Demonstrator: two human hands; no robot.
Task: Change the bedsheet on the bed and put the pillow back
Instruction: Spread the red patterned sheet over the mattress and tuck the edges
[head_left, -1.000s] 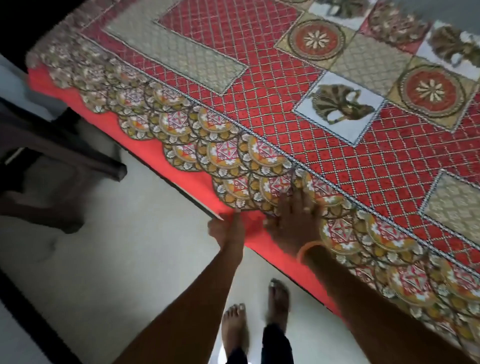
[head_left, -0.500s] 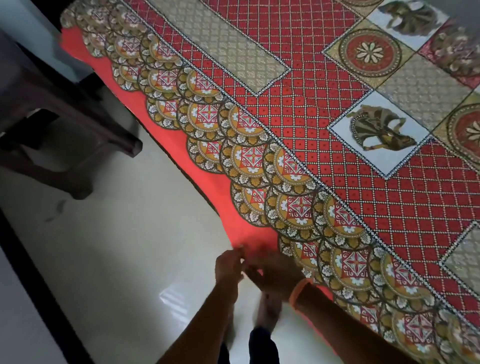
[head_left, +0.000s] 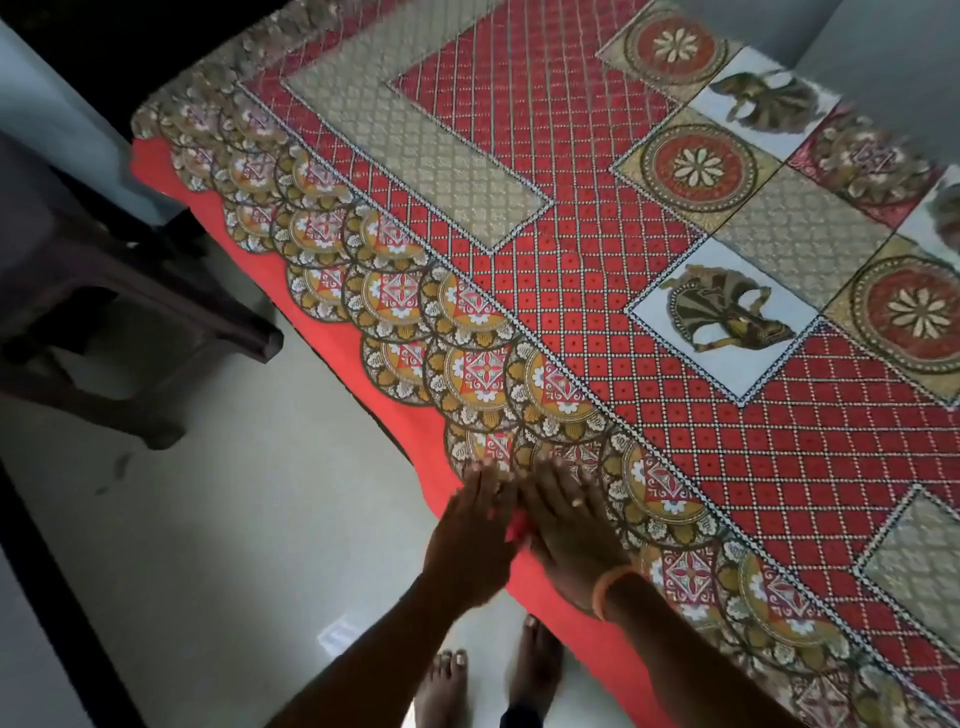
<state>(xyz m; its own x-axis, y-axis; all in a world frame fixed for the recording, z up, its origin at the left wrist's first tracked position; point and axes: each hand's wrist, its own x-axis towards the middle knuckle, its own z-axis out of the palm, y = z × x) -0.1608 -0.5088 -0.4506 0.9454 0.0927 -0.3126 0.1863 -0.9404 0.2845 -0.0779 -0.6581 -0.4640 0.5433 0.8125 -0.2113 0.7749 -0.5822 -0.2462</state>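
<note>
At the far left, a dark brown plastic chair (head_left: 130, 291) is seen on the pale glossy floor (head_left: 249, 519), with its upper part cut off by the frame edge. Just right of it, the red patterned cotton bedsheet (head_left: 597, 291) is spread flat over the bed, and its plain orange-red border (head_left: 332, 322) is draped down the near side. A band of overlapping scalloped gold and red medallions is printed along the edge, followed by a lattice of small red squares and beige panels; farther right, white tiles with printed figures are blurred and partly cut off.

The left hand (head_left: 467, 540) is laid on the hanging border with fingers extended and slightly blurred, nothing being grasped. Just beside it, the right hand (head_left: 566, 535) is pressed flat on the scalloped band, fingers straight, with an orange bangle (head_left: 605, 587) worn at the wrist. Both forearms are cut off at the bottom edge. Two bare feet (head_left: 488, 680) are seen on the floor below the hands, just beside the bed.
</note>
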